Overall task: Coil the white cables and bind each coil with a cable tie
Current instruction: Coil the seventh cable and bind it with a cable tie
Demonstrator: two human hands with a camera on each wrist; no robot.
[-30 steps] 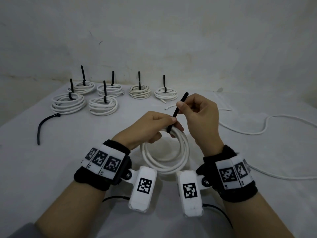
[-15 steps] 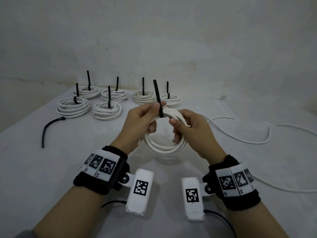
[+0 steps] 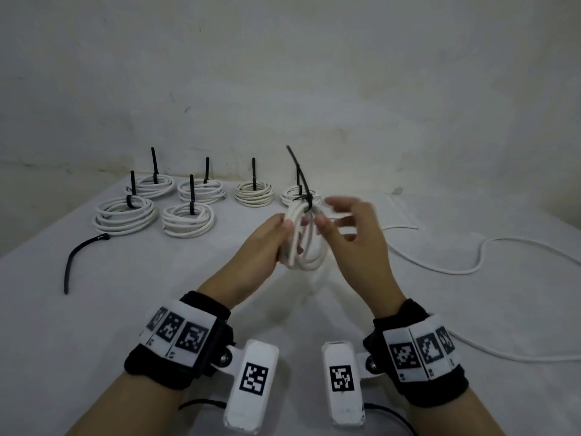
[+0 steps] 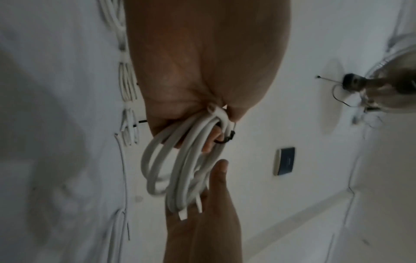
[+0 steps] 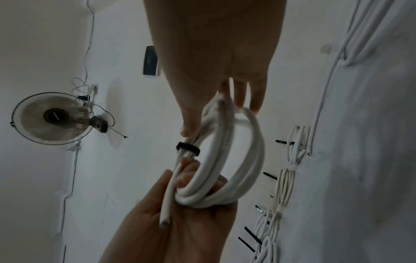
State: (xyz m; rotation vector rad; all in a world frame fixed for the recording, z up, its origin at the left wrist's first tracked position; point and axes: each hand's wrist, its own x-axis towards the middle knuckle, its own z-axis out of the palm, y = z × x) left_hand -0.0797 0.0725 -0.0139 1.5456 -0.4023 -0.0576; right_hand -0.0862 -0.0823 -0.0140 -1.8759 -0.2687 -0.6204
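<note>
My left hand (image 3: 276, 234) grips a white cable coil (image 3: 306, 247) and holds it up on edge above the table. A black cable tie (image 3: 305, 199) is cinched round the coil's top, its tail pointing up and left. My right hand (image 3: 342, 221) is just right of the coil, fingers spread and blurred, thumb tip at the coil's rim. In the right wrist view the tie (image 5: 188, 148) circles the coil (image 5: 238, 160) between my right thumb and my left hand (image 5: 180, 222). The left wrist view shows the coil (image 4: 186, 165) hanging from my left fingers (image 4: 211, 140).
Several bound coils (image 3: 188, 220) with upright black tie tails sit in rows at the table's back left. A loose black tie (image 3: 78, 256) lies at the left. An uncoiled white cable (image 3: 440, 267) snakes across the right side of the table (image 3: 94, 357).
After the right hand pulled the tie tail, both hands raised the coil. The coil has turned on edge and moved forward. My right hand has let go and spread its fingers.
</note>
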